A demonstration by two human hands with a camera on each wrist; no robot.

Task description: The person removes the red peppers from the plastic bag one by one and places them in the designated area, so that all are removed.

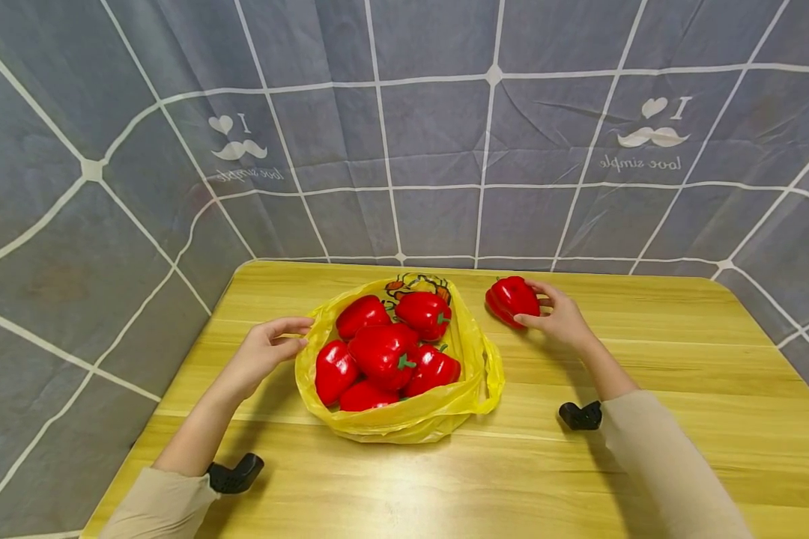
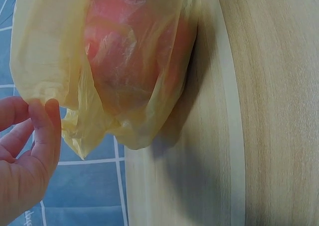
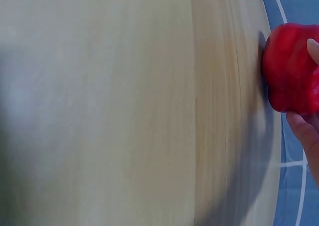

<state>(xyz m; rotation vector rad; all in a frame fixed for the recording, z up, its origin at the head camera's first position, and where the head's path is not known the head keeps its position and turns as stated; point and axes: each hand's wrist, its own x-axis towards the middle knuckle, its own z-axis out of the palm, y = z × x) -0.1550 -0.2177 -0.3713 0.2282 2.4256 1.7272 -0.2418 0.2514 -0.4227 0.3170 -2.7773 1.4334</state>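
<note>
A yellow plastic bag [image 1: 404,428] stands with its mouth wide on the wooden table, holding several red bell peppers [image 1: 380,353] with green stems. At the bag's left rim, my left hand [image 1: 264,353] pinches the thin plastic between thumb and fingers; the left wrist view shows the fingertips at the edge of the bag [image 2: 45,51]. To the right of the bag, a single red bell pepper [image 1: 512,299] sits near the table's back edge. My right hand [image 1: 561,318] grips it from the right, thumb on the near side. Part of that pepper [image 3: 289,69] lies beyond the right wrist frame.
The wooden table [image 1: 681,419] extends to the right and toward me. Behind it hangs a grey-blue cloth [image 1: 438,142] with white grid lines, which also runs along both sides. A loose handle of the bag [image 1: 494,378] sticks out on the right.
</note>
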